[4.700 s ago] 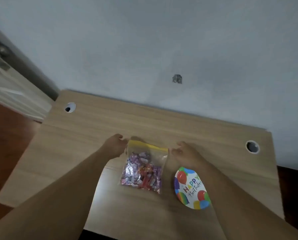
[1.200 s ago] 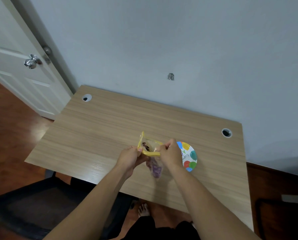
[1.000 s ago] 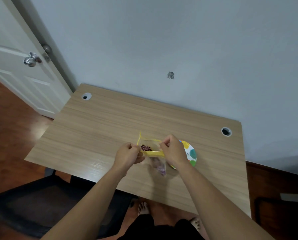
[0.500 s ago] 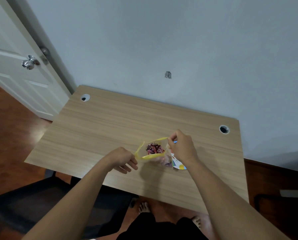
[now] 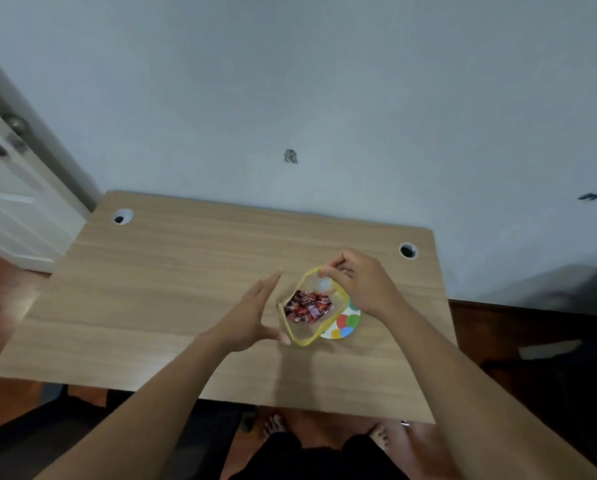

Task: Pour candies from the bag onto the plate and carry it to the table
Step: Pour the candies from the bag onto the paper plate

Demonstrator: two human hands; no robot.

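Observation:
A clear zip bag with a yellow rim hangs mouth-up above the desk, red and pink wrapped candies visible inside. My right hand pinches the far edge of the rim. My left hand is beside the bag's left side, fingers spread, thumb near the lower rim; whether it touches the bag is unclear. A paper plate with coloured balloons lies on the desk under the bag, mostly hidden by it.
The wooden desk stands against a grey wall, with a cable hole at each back corner. A white door is at the left. My bare feet show below the desk's front edge.
The bag's mouth has been pulled wide. My left hand let go of the rim and now sits spread beside the bag. My right hand lifted the bag over the plate.

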